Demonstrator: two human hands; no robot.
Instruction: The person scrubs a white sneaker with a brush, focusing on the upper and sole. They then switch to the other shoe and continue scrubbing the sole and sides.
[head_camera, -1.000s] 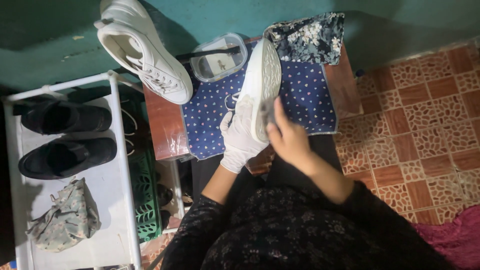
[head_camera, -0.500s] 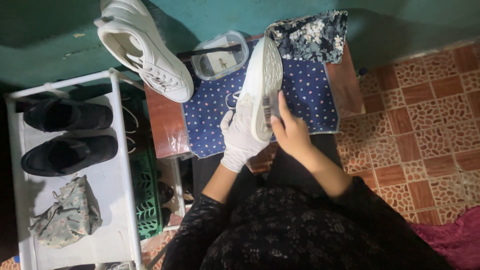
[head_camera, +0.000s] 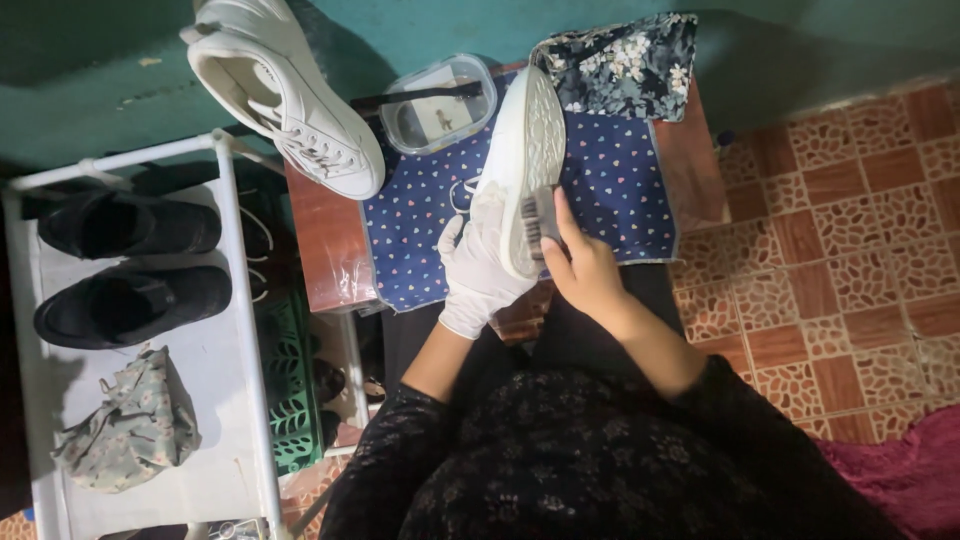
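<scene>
- The small table (head_camera: 335, 250) stands against the green wall, with a blue dotted cloth (head_camera: 610, 190) spread across its top.
- A white shoe rack (head_camera: 240, 330) stands beside it on the left, holding two black shoes (head_camera: 130, 265) and a crumpled floral rag (head_camera: 130, 425).
- A second white sneaker (head_camera: 290, 95) rests at the table's back left corner, near a clear plastic tub (head_camera: 435, 105) and a folded floral cloth (head_camera: 625, 55).
- The sneaker being cleaned (head_camera: 525, 160) is held on its side above the blue cloth, sole turned right.
- The left hand (head_camera: 480, 270), in a white glove, is clamped around its heel end.
- The right hand (head_camera: 580, 265), bare, grips a small brush (head_camera: 545, 215) pressed against the sole's edge.
- This looks like the scrubbing step; the next stroke probably needs a steady grip while the brush travels along the sole.
</scene>
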